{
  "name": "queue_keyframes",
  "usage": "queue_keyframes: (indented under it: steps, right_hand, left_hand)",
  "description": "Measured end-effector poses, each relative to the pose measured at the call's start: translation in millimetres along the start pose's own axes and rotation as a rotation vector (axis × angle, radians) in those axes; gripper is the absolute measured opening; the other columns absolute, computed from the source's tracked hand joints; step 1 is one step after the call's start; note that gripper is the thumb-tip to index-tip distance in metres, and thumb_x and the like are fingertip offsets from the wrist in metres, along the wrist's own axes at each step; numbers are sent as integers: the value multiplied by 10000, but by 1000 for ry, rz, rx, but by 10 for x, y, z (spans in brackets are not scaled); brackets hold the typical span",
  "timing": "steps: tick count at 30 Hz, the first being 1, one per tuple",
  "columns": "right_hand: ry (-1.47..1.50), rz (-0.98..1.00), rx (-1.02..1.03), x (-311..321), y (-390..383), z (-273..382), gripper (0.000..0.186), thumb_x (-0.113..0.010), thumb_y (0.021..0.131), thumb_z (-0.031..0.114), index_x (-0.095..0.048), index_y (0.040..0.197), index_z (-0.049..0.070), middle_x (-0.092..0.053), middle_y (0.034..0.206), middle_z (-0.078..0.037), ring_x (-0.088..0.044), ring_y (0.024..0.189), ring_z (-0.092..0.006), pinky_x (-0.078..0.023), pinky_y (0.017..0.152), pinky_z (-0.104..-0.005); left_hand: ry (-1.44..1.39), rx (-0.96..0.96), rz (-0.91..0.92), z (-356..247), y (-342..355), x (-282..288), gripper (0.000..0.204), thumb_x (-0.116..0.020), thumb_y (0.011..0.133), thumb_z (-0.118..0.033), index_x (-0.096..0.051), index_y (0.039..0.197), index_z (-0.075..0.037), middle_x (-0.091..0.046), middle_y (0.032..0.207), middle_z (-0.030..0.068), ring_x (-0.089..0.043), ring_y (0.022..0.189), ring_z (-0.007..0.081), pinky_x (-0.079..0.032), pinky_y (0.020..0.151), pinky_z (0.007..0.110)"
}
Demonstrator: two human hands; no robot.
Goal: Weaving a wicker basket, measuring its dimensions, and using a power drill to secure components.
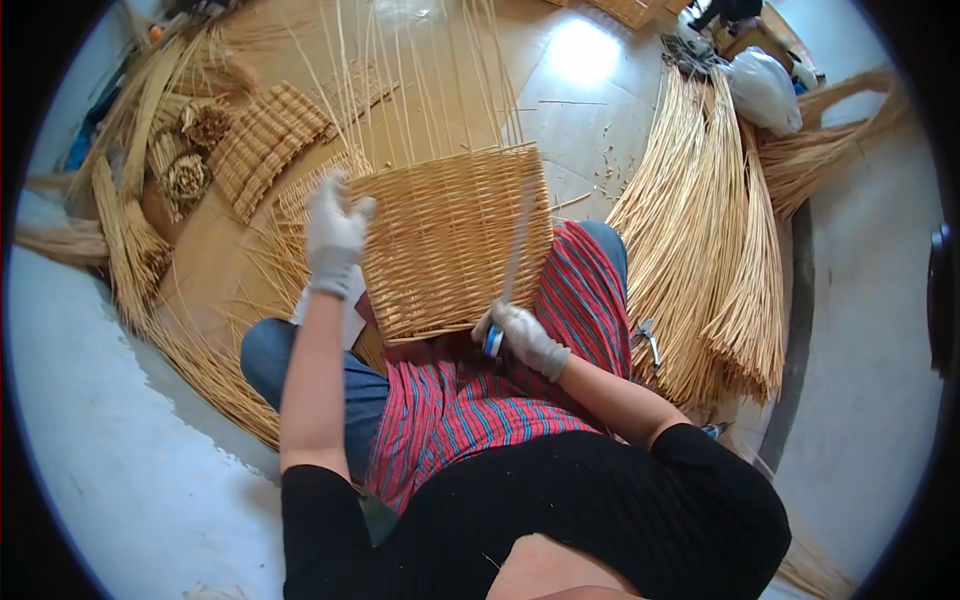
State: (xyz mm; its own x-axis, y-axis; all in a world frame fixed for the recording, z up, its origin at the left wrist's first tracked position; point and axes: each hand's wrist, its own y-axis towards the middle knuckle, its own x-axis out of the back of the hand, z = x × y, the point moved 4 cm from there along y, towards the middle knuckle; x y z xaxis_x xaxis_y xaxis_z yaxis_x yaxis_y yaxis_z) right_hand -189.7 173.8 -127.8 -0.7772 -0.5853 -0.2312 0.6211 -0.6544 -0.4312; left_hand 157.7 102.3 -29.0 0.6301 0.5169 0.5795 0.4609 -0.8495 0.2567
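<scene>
A woven wicker panel (440, 250) rests upright over my lap, long loose stakes (420, 80) rising behind its top edge. My left hand (335, 230), in a white glove, grips the panel's upper left corner. In my gloved right hand (525, 335), near the bottom edge, is a blue tape measure (492, 339); its pale blade runs up across the panel's right part, slightly blurred. Striped red cloth (460, 410) covers my lap.
Woven pieces (265, 145) and reed bundles (135, 240) lie on the left. Long reed bundles (680, 230) cover the right, with shears (650, 340) beside my knee and a white plastic bag (760, 90) behind. A dark-clad person (730, 15) appears at the back right.
</scene>
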Motion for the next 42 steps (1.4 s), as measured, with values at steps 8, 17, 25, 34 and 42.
queue_keyframes:
  steps: [8,17,25,34,42]
  right_hand:
    - [-218,-26,-67,-435,187,-306,614,-363,1129,495,-756,1105,24,-735,901,-53,-653,776,-148,-544,794,-320]
    - [-124,-199,-51,-225,378,-628,547,-426,1082,397,-809,931,38,-722,689,-101,-674,588,-249,-544,644,-394]
    - [-982,-447,35,471,1391,-200,296,-654,854,258,-730,1069,68,-743,929,-167,-721,879,-331,-588,762,-445]
    - [-611,-532,245,1982,523,1954,359,-617,968,366,-734,1149,79,-752,962,-150,-720,861,-305,-577,824,-415]
    - [-1019,-632,85,3530,894,419,373,-553,1012,356,-703,1231,94,-713,1240,-200,-688,1125,-382,-528,1000,-457]
  left_hand:
    - [-63,306,587,758,724,-264,693,-900,783,-327,-609,1323,-6,-740,1114,158,-686,1013,213,-540,925,359]
    - [62,216,297,215,-207,506,513,-905,778,-254,-657,1120,37,-727,1001,138,-657,900,191,-529,860,333]
    - [73,266,112,348,-701,282,673,-923,818,-313,-585,1248,79,-669,1093,136,-640,885,197,-547,811,324]
    - [-213,431,-71,645,-651,376,588,-821,929,-205,-503,1369,21,-645,1160,131,-655,943,187,-606,804,338]
    - [-60,524,-96,761,-391,624,518,-746,980,-169,-475,1412,-79,-651,1191,101,-673,966,203,-614,792,354]
